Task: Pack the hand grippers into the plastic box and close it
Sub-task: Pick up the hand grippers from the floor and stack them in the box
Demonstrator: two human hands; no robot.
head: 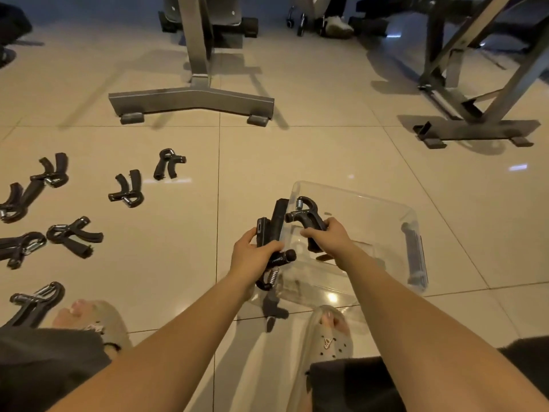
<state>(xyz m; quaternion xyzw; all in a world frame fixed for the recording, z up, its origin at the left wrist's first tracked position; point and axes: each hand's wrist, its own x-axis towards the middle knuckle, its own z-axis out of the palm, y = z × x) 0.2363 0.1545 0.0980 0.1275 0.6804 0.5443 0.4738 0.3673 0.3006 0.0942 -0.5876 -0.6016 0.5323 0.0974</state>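
Left hand (252, 252): clenching the first gripper (278, 218) beside the box's left edge.
Right hand (325, 233): clasping the second gripper (309, 217) over the open clear box (392, 208).
Floor (297, 150): spare grippers (66, 233) lying scattered at left.

No readable text or labels anywhere

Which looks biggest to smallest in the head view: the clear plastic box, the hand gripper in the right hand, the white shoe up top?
1. clear plastic box
2. hand gripper held by the right hand
3. white shoe; it is far from the camera, so its real size is unsure.
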